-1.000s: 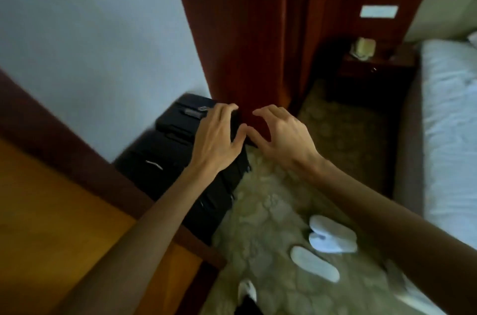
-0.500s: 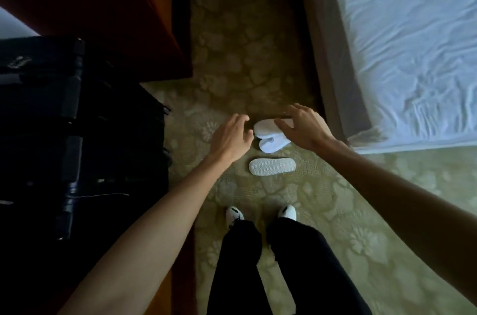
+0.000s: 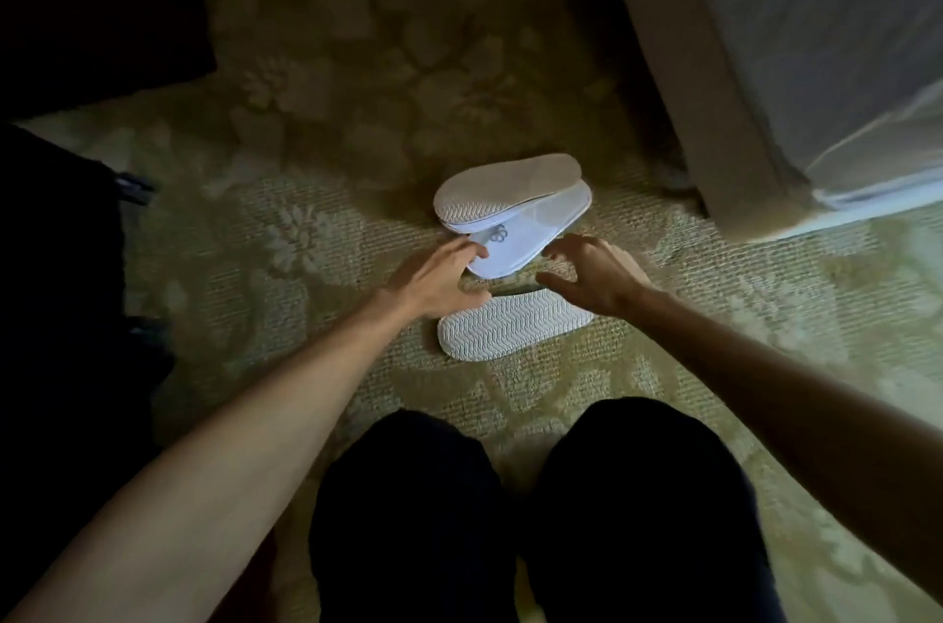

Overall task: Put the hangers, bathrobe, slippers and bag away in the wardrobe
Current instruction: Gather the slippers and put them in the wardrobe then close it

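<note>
Both hands have dropped from the suitcase toward the slippers (image 3: 510, 214) on the carpet (image 3: 306, 240); left hand (image 3: 439, 278) and right hand (image 3: 592, 275) hover, fingers spread, grasping nothing; slippers not yet stowed.

Both forearms are bare from the near edge of the view up to the wrists, with no sleeve, cuff, watch or band showing on either. The left hand (image 3: 439, 278) and the right hand (image 3: 594, 278) wear no glove, and no ring can be made out in the dim light. The legs are covered by plain black trousers (image 3: 536, 520), two dark rounded shapes at the near edge, without visible seams, pockets or markings.
</note>
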Demonstrator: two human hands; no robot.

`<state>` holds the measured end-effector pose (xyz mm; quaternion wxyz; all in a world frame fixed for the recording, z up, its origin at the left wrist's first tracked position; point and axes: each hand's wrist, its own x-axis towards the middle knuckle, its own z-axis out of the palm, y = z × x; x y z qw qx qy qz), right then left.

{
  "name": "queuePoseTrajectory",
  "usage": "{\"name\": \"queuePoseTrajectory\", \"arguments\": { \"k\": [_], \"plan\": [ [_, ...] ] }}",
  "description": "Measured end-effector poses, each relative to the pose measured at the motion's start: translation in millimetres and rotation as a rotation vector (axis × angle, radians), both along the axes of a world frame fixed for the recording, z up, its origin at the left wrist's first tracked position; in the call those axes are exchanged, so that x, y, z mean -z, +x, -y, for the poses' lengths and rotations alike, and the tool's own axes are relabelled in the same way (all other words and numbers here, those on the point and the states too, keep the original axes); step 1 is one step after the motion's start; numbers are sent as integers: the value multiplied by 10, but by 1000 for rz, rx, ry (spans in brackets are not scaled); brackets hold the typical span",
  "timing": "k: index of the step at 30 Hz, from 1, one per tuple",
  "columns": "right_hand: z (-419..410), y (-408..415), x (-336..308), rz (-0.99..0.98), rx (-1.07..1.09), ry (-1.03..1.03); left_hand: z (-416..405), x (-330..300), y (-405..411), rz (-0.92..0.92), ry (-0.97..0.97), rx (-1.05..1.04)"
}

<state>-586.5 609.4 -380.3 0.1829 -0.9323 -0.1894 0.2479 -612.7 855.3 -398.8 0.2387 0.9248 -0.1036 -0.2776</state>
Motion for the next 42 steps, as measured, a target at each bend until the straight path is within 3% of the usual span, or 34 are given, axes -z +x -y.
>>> {"name": "queuePoseTrajectory", "arguments": {
  "k": [4, 7, 12, 15, 21, 26, 29, 32, 34, 37, 39, 42],
  "plan": [
    [-9, -7, 1090, 24, -12, 32, -6, 1071, 17, 89, 3, 12],
    [-25, -1, 1685, 59, -36, 99, -8, 1670, 129, 170, -121, -79],
    [1, -115, 2229, 166, -93, 137, -60, 2129, 463, 445, -155, -204],
    [10, -156, 2451, 192, -82, 210, -7, 2291, 408, 496, -225, -197],
    [33, -64, 2545, 411, -46, 336, 96, 2474, -67, 494, -352, -113],
    [-108, 546, 2378, 587, 1, 296, 32, 2463, -335, 484, -239, -13],
    [-328, 1130, 2160, 555, -113, 174, 15, 2436, -464, 504, -181, 164],
    [-494, 1603, 2092, 387, -221, -103, -32, 2533, -561, 417, -4, 324],
    [-526, 1736, 2139, 299, -271, -196, -66, 2588, -593, 355, -4, 365],
    [-554, 1729, 2152, 296, -265, -166, -92, 2562, -571, 280, -50, 331],
    [-550, 1674, 2139, 309, -273, -124, -135, 2504, -566, 221, -186, 265],
    [-485, 1543, 2054, 389, -256, 3, -298, 2297, -543, 271, -284, 77]
  ]
}}
